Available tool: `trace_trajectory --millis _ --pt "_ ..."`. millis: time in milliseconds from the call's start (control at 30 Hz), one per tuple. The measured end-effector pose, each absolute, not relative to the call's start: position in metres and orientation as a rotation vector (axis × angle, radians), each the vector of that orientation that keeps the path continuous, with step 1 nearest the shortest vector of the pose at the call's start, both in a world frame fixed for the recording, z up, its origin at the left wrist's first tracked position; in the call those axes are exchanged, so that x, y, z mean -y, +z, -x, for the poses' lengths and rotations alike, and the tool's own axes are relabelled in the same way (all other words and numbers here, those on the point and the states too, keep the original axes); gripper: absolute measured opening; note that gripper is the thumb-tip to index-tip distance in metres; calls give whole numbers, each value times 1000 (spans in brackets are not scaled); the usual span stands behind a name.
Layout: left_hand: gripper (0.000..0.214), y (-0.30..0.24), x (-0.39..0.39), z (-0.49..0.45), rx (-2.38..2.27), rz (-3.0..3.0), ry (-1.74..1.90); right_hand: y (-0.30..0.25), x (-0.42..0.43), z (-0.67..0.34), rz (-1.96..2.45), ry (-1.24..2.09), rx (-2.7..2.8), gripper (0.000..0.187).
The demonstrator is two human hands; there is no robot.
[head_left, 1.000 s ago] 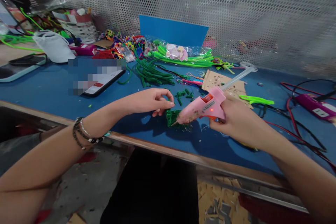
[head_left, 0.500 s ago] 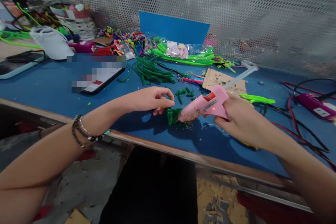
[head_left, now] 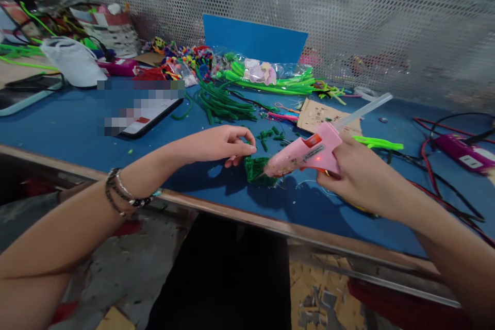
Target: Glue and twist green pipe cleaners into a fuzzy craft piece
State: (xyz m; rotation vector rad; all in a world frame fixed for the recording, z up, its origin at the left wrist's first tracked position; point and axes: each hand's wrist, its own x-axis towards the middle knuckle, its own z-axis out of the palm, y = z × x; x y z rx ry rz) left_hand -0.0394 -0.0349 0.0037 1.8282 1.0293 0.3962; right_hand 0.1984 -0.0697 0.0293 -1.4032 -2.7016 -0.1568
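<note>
green piece (head_left: 253, 169), fuzzy and block-like, is seen on the blue tabletop (head_left: 216, 198), near its front edge, between the two hands. by the left hand (head_left: 232, 145) it is approached more closely: the fingers are held just beyond its upper left corner, so the piece is found to the right of that hand and slightly toward the body. thumb and forefinger are bent toward each other; whether anything is pinched, or whether the piece is touched, cannot be told.

by the right hand (head_left: 353, 172) the handle of a pink glue gun (head_left: 309, 152) is gripped, fingers wrapped round it. this hand is set well apart from the piece; the gap is bridged by the gun's body. the gun's long axis is slanted, nozzle down and leftward, clear glue stick (head_left: 365, 111) raised to the rear right. the nozzle is laid across the piece in view; actual contact cannot be confirmed.

the piece's long axis is read as roughly left to right, loosely along the table edge, though its right end is partly covered by the gun. short green cuttings (head_left: 266, 139) are scattered just behind it; farther back, a dark green stem bundle (head_left: 222, 103) is laid.
</note>
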Motion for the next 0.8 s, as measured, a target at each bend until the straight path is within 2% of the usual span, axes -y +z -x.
trace_trajectory --millis 400,533,800 --pt "20 3 35 39 -1002 -1813 418 31 70 -194 1416 -81 2714 12" --pt "20 3 35 40 -1007 -1812 407 31 70 -192 1332 -92 2681 25" --pt "21 4 36 40 -1013 -1847 401 29 69 -193 1461 -191 2728 10"
